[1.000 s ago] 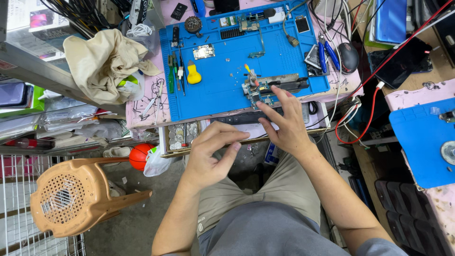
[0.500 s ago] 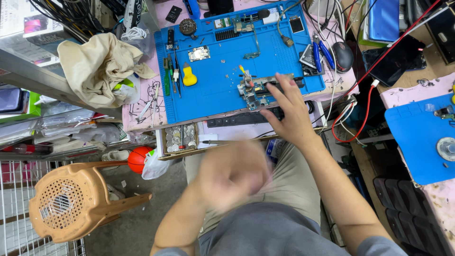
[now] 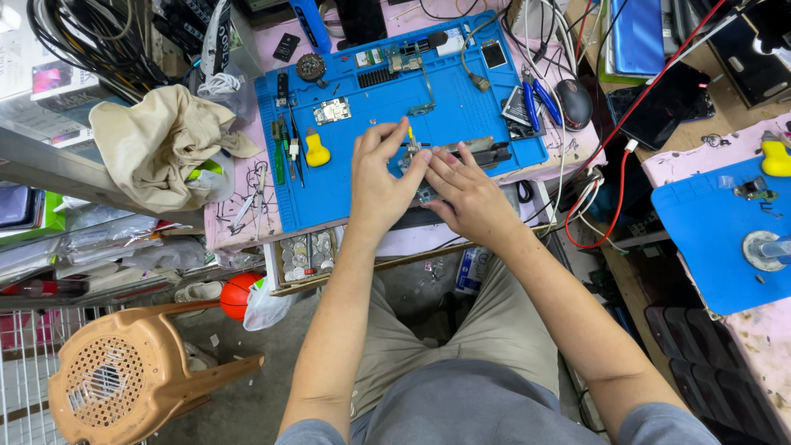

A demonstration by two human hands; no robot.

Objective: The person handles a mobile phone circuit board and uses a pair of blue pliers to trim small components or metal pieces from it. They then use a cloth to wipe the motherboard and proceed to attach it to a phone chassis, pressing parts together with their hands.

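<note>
Right hand (image 3: 470, 194) flat, fingers spread, pinning a small circuit board (image 3: 423, 194) on the blue mat (image 3: 346, 185); left hand (image 3: 381, 177) just beside, fingertips pinched on what looks like a yellow-tipped tool (image 3: 410, 137) above the board; beyond, yellow bottle (image 3: 316, 152) on worktop (image 3: 231, 227)
</note>
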